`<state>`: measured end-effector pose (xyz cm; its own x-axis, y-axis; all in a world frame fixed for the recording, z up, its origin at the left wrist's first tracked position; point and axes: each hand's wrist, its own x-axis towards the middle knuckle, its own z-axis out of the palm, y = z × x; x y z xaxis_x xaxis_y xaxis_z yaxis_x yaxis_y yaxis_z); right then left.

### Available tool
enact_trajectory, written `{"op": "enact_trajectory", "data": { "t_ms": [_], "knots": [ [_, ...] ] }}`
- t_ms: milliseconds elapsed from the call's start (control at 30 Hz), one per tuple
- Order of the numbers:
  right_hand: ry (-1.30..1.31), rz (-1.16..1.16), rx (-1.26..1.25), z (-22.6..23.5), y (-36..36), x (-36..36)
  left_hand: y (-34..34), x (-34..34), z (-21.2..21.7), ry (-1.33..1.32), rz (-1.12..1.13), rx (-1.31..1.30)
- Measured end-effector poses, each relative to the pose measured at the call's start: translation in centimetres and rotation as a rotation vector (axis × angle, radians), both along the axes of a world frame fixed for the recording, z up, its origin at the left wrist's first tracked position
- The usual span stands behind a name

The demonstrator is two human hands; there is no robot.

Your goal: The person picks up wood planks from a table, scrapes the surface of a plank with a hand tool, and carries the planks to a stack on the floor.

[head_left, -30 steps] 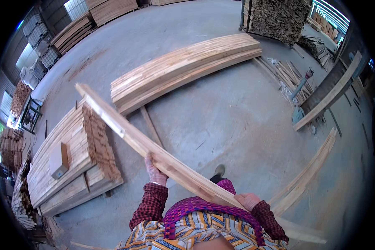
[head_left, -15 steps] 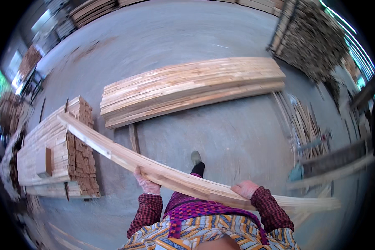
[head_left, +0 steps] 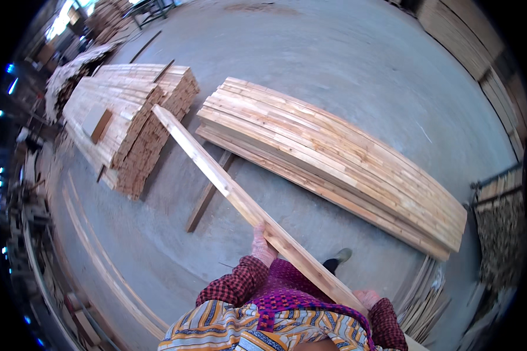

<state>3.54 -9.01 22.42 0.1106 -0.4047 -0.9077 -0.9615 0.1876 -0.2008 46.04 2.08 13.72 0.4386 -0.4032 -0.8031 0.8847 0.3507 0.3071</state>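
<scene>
A long, pale wooden board (head_left: 225, 184) slants across in front of my body, from the upper left down to the lower right; whether it is one piece or several laid together I cannot tell. My left hand (head_left: 264, 244), in a light knit glove, is closed around its near edge by my waist. Farther down its length my right hand (head_left: 368, 298), gloved too, grips it, with the fingers partly hidden. The board's far end overlaps, in this view, a stack of wooden strips (head_left: 129, 96) at the left. Beyond the board lies a long, low stack of boards (head_left: 328, 158).
A small cardboard-brown block (head_left: 101, 126) sits on the left stack. A wooden bearer (head_left: 209, 193) juts from under the middle stack. Loose strips (head_left: 102, 251) lie on the floor at left, more thin sticks (head_left: 421, 298) at lower right. Bundled wood (head_left: 500, 228) stands at far right.
My view has swung to the right and the stacks appear shifted and turned. The board now slants more steeply. Both hands still hold it.
</scene>
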Motion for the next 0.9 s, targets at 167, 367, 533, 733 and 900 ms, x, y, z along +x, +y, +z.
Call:
{"op": "enact_trajectory", "data": {
  "t_ms": [167,367,533,733,900],
  "knots": [
    [-0.029,0.221,0.011,-7.5,-14.4,-4.9,-9.1,-6.3,-7.3,0.022,0.094,0.0],
    [-0.034,0.106,0.11,-22.1,-26.0,-10.0,-17.7,-11.8,-18.4,-0.021,0.231,0.112],
    [0.036,0.203,0.085,-27.6,-33.1,-4.8,-23.1,-11.6,-24.6,0.009,0.248,0.144],
    [-0.1,0.142,0.136,-43.8,-36.6,-4.6,-26.9,-8.4,-37.3,-0.029,0.257,0.196],
    [-0.094,0.212,0.12,-50.9,-38.5,-2.7,-28.7,-7.2,-45.1,-0.068,0.273,0.215]
  ]
}}
